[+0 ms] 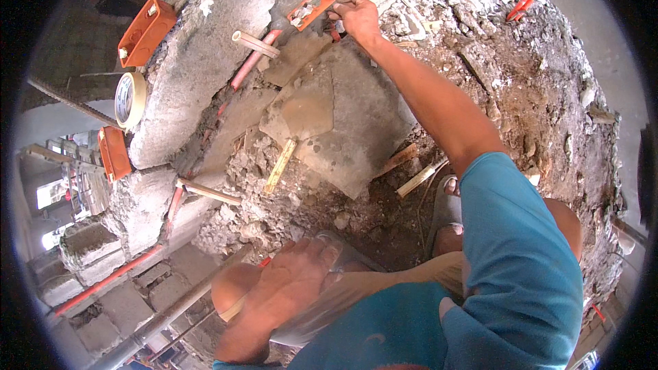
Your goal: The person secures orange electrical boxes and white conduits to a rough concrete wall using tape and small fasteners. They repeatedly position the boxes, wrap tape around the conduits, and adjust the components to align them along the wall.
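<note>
My right hand [355, 15] reaches to the far middle. Its fingers are closed at the right end of an orange electrical box [310, 9] with grey, crumbly bits inside; the fingertips are partly hidden. The box sits in a grey cement surface between broken slabs. Lower down, my left hand [295, 277] lies flat over my bent left knee [234, 286], fingers stretched out and holding nothing. An orange-red conduit [248, 68] runs down from near the box, with a short wooden stick [255, 44] across it.
Two more orange boxes [146, 32] and a roll of masking tape [130, 101] are along the left slab edge [205, 48]. A yellow folding rule piece [280, 166] and wood scraps [419, 179] lie on the rubble. An orange-red tool [521, 7] lies far right; a metal pipe [164, 318] crosses lower left.
</note>
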The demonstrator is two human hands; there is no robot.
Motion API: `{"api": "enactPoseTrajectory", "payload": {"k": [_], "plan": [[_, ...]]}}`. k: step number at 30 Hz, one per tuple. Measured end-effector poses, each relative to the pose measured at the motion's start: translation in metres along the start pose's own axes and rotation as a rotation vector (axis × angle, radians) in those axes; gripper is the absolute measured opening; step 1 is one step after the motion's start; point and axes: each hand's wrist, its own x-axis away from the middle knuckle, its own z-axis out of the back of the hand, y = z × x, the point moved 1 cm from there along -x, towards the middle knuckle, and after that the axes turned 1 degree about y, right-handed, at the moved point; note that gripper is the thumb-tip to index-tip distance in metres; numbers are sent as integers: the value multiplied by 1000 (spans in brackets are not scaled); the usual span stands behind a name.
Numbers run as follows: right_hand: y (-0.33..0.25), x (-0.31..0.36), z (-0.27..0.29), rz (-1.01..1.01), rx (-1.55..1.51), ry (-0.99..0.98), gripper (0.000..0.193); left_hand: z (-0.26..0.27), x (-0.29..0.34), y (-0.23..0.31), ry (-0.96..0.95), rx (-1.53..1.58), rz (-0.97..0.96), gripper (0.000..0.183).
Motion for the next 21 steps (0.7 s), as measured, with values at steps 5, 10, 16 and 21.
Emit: {"api": "enactPoseTrajectory", "payload": {"k": [5,10,16,21], "plan": [[11,-16,-4,90,-30,166,12,6,-3,-4,-71,40,29,40],[4,-9,-15,38,48,133,19,-16,4,-16,50,57,-39,46],[9,18,-12,33,-230,207,47,-3,-8,-18,-14,3,-29,45],[20,29,-2,-96,-191,173,60,1,-3,-14,-42,36,-17,46]]}}
